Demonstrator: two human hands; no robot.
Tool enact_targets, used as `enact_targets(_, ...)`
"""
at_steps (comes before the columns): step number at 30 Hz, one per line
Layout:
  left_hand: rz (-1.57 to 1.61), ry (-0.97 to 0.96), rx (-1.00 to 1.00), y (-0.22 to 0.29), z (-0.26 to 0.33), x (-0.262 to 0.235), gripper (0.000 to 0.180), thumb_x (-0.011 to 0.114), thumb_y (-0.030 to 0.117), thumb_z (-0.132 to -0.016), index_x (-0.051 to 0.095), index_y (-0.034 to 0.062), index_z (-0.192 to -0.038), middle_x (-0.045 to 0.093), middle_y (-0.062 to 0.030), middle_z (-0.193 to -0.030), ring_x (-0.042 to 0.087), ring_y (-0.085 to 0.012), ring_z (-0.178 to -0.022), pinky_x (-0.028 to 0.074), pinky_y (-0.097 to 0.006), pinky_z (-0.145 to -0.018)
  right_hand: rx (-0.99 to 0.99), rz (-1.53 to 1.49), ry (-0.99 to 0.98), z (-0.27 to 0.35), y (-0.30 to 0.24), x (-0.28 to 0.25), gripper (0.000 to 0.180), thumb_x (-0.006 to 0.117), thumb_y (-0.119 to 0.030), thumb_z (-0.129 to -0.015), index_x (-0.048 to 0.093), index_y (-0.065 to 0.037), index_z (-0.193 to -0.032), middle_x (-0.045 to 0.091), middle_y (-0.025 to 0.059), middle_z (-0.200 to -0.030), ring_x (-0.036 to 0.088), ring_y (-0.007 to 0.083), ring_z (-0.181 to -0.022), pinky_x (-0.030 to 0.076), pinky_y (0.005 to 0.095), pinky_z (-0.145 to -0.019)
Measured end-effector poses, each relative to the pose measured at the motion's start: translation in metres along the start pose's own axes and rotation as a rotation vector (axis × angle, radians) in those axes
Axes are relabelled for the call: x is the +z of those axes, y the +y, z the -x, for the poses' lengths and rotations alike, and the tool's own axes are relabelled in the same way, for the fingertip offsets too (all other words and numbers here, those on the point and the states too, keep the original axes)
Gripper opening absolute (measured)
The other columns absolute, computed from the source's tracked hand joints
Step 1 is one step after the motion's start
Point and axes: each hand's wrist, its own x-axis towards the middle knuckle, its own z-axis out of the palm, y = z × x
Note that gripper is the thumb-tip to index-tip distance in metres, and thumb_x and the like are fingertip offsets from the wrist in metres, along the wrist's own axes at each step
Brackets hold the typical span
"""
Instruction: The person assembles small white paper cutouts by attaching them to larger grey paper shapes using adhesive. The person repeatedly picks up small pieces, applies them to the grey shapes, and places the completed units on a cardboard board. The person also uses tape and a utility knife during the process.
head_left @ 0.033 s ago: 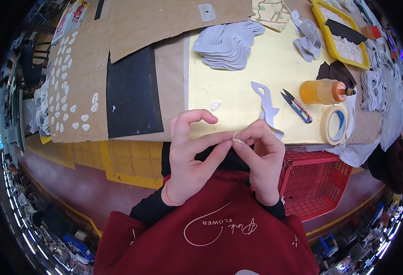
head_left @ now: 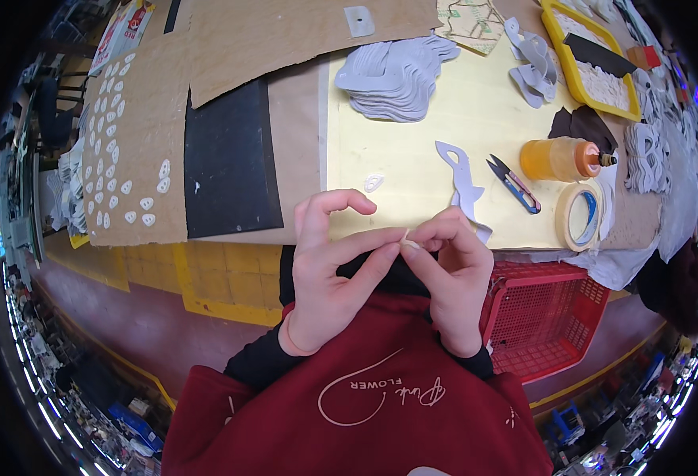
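Left hand [head_left: 329,270]: raised close to chest, thumb and forefinger pinched on a tiny pale piece [head_left: 405,235]; other fingers curled loosely above.
Right hand [head_left: 452,274]: facing the left, fingertips meeting it at the same piece, thumb and forefinger closed on it.
Piece: small, pale, mostly hidden between fingertips; shape not readable; held in air just off the near table edge.
Table [head_left: 412,170]: yellow mat under the work, brown card to the left.
Cutout [head_left: 462,178]: white, curved, flat on mat just beyond right hand.
Snips [head_left: 514,184]: beside cutout, on its right.
Glue bottle [head_left: 561,159]: orange, lying on its side, right of snips.
Tape roll [head_left: 579,216]: near table edge, below bottle.
Grey stack [head_left: 396,75]: far side of mat.
Black sheet [head_left: 228,159]: left of mat, flat.
White bits [head_left: 119,151]: rows on card, far left.
Basket [head_left: 543,317]: red, below table edge, beside right wrist.
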Motion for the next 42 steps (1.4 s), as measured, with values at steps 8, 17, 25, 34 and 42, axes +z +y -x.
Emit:
enact_targets(8,0.233,-0.165,-0.024,-0.021,-0.005,-0.015,0.012,0.082,0.012,-0.080,0.081,0.0108,-0.091,0.056,-0.0044,-0.112,0.048,-0.0243,-0.113,0.039,-0.037,-0.101,0.208,-0.149,-0.287,-0.006,0.005,-0.012,0.030,0.078,0.006,-0.081,0.070,0.001,-0.110,0.058,0.0009,-0.095,0.052,0.0084,-0.086,0.043,0.0220,-0.078)
enact_targets(17,0.127,-0.130,-0.087,-0.029,-0.004,-0.014,0.009,0.082,0.013,-0.081,0.080,0.0088,-0.089,0.059,-0.0048,-0.110,0.049,-0.0255,-0.113,0.039,-0.038,-0.099,-0.139,0.273,-0.137,-0.007,0.012,-0.003,0.030,0.082,0.005,-0.077,0.076,0.001,-0.107,0.071,0.0087,-0.092,0.068,0.0165,-0.079,0.054,0.0273,-0.070)
enact_targets(25,0.410,-0.160,-0.156,-0.041,-0.018,-0.012,0.020,0.079,0.017,-0.085,0.079,0.0102,-0.104,0.058,-0.0099,-0.134,0.049,-0.0278,-0.126,0.039,-0.039,-0.105,-0.445,0.471,-0.021,-0.010,0.018,0.010,0.013,0.076,0.007,-0.082,0.073,0.001,-0.093,0.069,0.0105,-0.088,0.067,0.0185,-0.075,0.054,0.0277,-0.067)
enact_targets(34,-0.376,-0.079,0.107,-0.055,-0.024,-0.003,0.029,0.074,0.026,-0.089,0.078,0.0152,-0.115,0.051,-0.0113,-0.148,0.040,-0.0344,-0.133,0.033,-0.044,-0.111,-0.193,0.653,0.027,-0.055,0.031,0.020,0.005,0.070,0.004,-0.089,0.067,0.002,-0.093,0.063,0.0092,-0.088,0.062,0.0202,-0.076,0.049,0.0303,-0.067)
enact_targets(42,-0.493,0.002,0.128,-0.057,-0.023,0.002,0.019,0.075,0.026,-0.088,0.079,0.0179,-0.105,0.056,-0.0081,-0.144,0.045,-0.0375,-0.132,0.035,-0.045,-0.109,-0.272,0.803,0.030,-0.060,0.037,0.024,0.005,0.072,0.003,-0.089,0.068,0.001,-0.092,0.063,0.0069,-0.083,0.060,0.0170,-0.067,0.048,0.0293,-0.061)
